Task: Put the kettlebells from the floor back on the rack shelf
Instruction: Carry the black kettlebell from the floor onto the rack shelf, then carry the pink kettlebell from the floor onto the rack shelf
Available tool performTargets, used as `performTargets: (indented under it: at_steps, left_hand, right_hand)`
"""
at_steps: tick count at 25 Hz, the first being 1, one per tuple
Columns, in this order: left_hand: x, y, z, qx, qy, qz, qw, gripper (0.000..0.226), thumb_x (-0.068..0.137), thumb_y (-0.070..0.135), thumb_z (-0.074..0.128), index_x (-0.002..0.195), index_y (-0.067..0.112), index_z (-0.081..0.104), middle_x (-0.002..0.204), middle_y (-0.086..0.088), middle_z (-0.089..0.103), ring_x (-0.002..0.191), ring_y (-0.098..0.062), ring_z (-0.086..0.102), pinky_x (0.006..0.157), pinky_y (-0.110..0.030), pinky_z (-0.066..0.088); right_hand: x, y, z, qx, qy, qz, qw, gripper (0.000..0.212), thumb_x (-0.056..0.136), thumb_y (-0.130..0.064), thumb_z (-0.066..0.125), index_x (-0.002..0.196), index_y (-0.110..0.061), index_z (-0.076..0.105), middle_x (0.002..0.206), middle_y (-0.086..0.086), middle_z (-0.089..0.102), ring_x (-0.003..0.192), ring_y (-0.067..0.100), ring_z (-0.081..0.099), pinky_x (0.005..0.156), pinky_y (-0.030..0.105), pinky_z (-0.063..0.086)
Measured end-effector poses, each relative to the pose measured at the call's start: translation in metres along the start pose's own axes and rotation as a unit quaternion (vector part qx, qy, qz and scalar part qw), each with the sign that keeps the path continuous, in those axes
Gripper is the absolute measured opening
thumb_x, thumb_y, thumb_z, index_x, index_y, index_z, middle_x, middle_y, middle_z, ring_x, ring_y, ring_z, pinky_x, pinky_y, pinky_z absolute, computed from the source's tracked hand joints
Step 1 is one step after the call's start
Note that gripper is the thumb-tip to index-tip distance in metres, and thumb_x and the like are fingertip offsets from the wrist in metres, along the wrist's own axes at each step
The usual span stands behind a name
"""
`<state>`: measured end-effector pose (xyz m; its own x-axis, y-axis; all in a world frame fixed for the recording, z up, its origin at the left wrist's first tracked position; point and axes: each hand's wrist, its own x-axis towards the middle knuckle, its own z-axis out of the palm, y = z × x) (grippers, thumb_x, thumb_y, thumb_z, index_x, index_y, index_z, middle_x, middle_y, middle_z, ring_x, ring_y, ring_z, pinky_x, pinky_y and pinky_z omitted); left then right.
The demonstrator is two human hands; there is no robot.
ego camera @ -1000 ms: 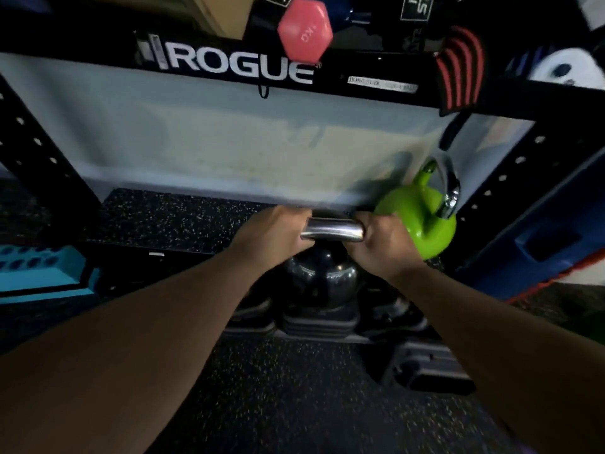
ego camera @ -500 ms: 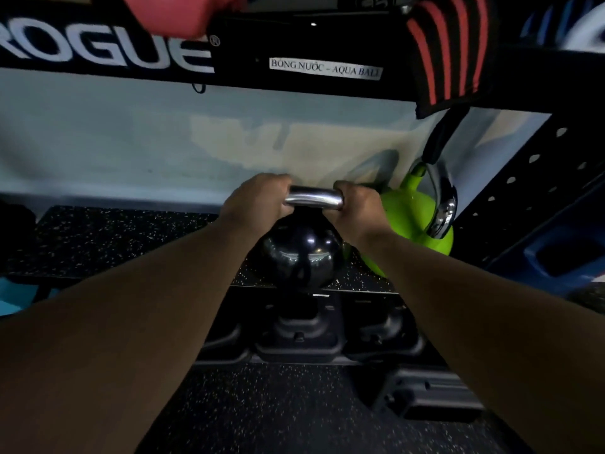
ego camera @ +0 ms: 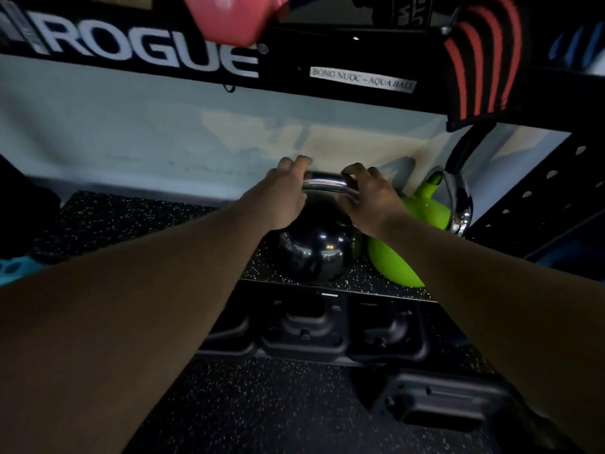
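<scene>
Gym storage corner. Black steel rack (ego camera: 540, 198) with peg holes and ROGUE lettering (ego camera: 144, 47), speckled rubber floor (ego camera: 278, 404) and shelf mat (ego camera: 131, 217), black kettlebell (ego camera: 316, 250) and green kettlebell (ego camera: 422, 214) on the shelf, pink dumbbell (ego camera: 229, 18) above.

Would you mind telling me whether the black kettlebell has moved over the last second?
Yes. The black kettlebell went up and back, from in front of the shelf edge onto the shelf beside the green kettlebell.

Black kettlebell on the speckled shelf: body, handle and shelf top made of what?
Round black kettlebell: glossy coating, probably vinyl or paint over metal; sharp highlights. Its curved silver handle: polished, chrome-like metal, mirror sheen. Black speckled rack shelf: matte, light flecks, likely rubber matting.
</scene>
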<state>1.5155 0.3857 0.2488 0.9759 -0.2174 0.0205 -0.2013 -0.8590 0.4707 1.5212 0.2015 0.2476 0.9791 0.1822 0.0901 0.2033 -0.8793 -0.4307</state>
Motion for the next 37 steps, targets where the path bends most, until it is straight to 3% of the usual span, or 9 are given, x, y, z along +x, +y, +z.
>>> performTargets:
  at_steps: [4,7,12,17,23,28,33,35,37]
  left_hand:
    - [-0.044,-0.002,-0.032,0.014,-0.014,0.028,0.999,0.052,0.096,0.018,0.057,0.144,0.022,0.038,0.140,-0.006,0.047,0.124,-0.025,0.046,0.101,-0.046,0.045]
    - [-0.091,-0.008,-0.059,0.035,-0.016,0.037,0.999,0.047,0.096,0.019,0.056,0.141,0.018,0.043,0.142,-0.007,0.047,0.132,-0.027,0.043,0.106,-0.048,0.042]
    - [-0.188,-0.018,-0.079,0.094,-0.052,0.051,0.993,0.043,0.095,0.021,0.058,0.137,0.019,0.049,0.139,-0.003,0.051,0.127,-0.024,0.048,0.103,-0.044,0.044]
    - [-0.299,-0.025,-0.023,0.117,-0.138,0.007,0.983,0.039,0.096,0.017,0.054,0.134,0.019,0.051,0.134,-0.006,0.052,0.113,-0.022,0.052,0.089,-0.037,0.045]
    - [-0.482,-0.034,0.077,0.011,-0.205,-0.162,0.965,0.045,0.094,0.021,0.059,0.138,0.020,0.051,0.134,-0.004,0.055,0.115,-0.023,0.057,0.094,-0.039,0.049]
    - [-0.626,-0.056,0.172,-0.137,-0.220,-0.348,0.901,0.053,0.089,0.022,0.066,0.139,0.017,0.049,0.134,-0.009,0.057,0.114,-0.025,0.061,0.097,-0.044,0.051]
    - [-0.751,-0.045,0.256,-0.210,-0.219,-0.494,0.815,0.061,0.077,0.028,0.073,0.133,0.013,0.054,0.131,-0.015,0.061,0.119,-0.032,0.059,0.097,-0.040,0.050]
    - [-0.789,-0.037,0.286,-0.233,-0.227,-0.553,0.767,0.071,0.075,0.030,0.071,0.141,0.014,0.047,0.139,-0.014,0.054,0.126,-0.034,0.054,0.100,-0.042,0.049]
    - [-0.817,-0.024,0.317,-0.246,-0.273,-0.572,0.734,0.085,0.074,0.032,0.071,0.149,0.018,0.035,0.147,-0.012,0.043,0.134,-0.036,0.044,0.104,-0.047,0.045]
  right_hand:
    - [-0.030,-0.044,-0.019,-0.023,0.019,-0.019,0.999,0.044,0.090,-0.031,0.058,0.132,-0.023,0.047,0.123,0.015,0.053,0.111,0.037,0.053,0.096,0.052,0.045]
    - [-0.065,-0.083,-0.032,0.006,0.027,-0.039,0.999,0.038,0.089,-0.031,0.059,0.126,-0.022,0.053,0.117,0.015,0.058,0.107,0.037,0.056,0.095,0.049,0.046]
    - [-0.154,-0.121,-0.023,0.030,0.039,-0.065,0.997,0.027,0.086,-0.030,0.063,0.112,-0.020,0.062,0.108,0.011,0.067,0.101,0.032,0.063,0.088,0.045,0.050]
    - [-0.260,-0.111,0.038,0.014,-0.090,-0.099,0.991,0.023,0.091,-0.034,0.057,0.112,-0.027,0.058,0.106,0.001,0.062,0.099,0.024,0.060,0.090,0.047,0.048]
    - [-0.418,-0.103,0.123,0.030,-0.264,-0.129,0.955,0.025,0.095,-0.031,0.053,0.118,-0.026,0.059,0.117,0.003,0.064,0.102,0.023,0.060,0.092,0.046,0.047]
    - [-0.515,-0.115,0.205,0.019,-0.372,-0.173,0.912,0.024,0.093,-0.027,0.057,0.116,-0.024,0.060,0.110,0.004,0.066,0.086,0.021,0.064,0.079,0.041,0.054]
    - [-0.585,-0.128,0.277,-0.018,-0.464,-0.242,0.852,0.024,0.089,-0.018,0.061,0.113,-0.020,0.061,0.114,0.002,0.062,0.102,0.019,0.059,0.082,0.035,0.049]
    - [-0.607,-0.131,0.303,-0.069,-0.511,-0.303,0.801,0.027,0.088,-0.015,0.060,0.114,-0.022,0.060,0.114,0.001,0.058,0.107,0.021,0.055,0.091,0.040,0.046]
    - [-0.624,-0.133,0.323,-0.142,-0.553,-0.379,0.728,0.039,0.084,-0.011,0.058,0.119,-0.027,0.056,0.115,0.001,0.054,0.108,0.023,0.052,0.095,0.042,0.041]
